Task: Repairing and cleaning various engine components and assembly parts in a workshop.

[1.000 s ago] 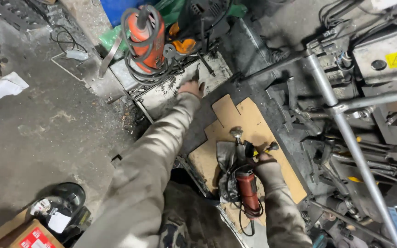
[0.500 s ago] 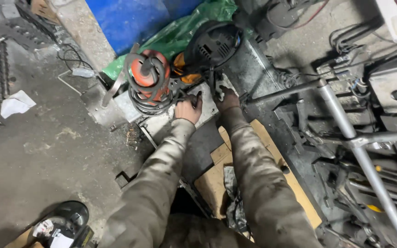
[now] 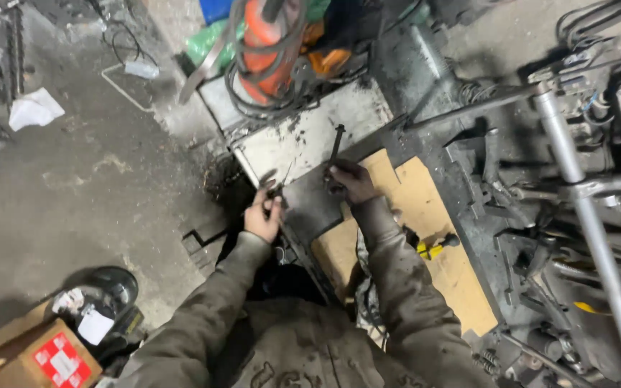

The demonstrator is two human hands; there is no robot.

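Right hand [image 3: 350, 181] grips bolt [image 3: 335, 147]; left hand [image 3: 264, 215] pinches pliers [image 3: 276, 188].

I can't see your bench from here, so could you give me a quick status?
Left hand gripping a small dark tool. Right hand closed on a long dark bolt over the grey metal plate. Orange power tool close behind.

Cardboard box [image 3: 34, 352], red-white label [image 3: 57, 359], bottom left

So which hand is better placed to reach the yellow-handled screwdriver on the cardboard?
Probably the right hand: it sits on the same side as the yellow-handled screwdriver on the cardboard. The left hand already holds a small dark tool, farther away.
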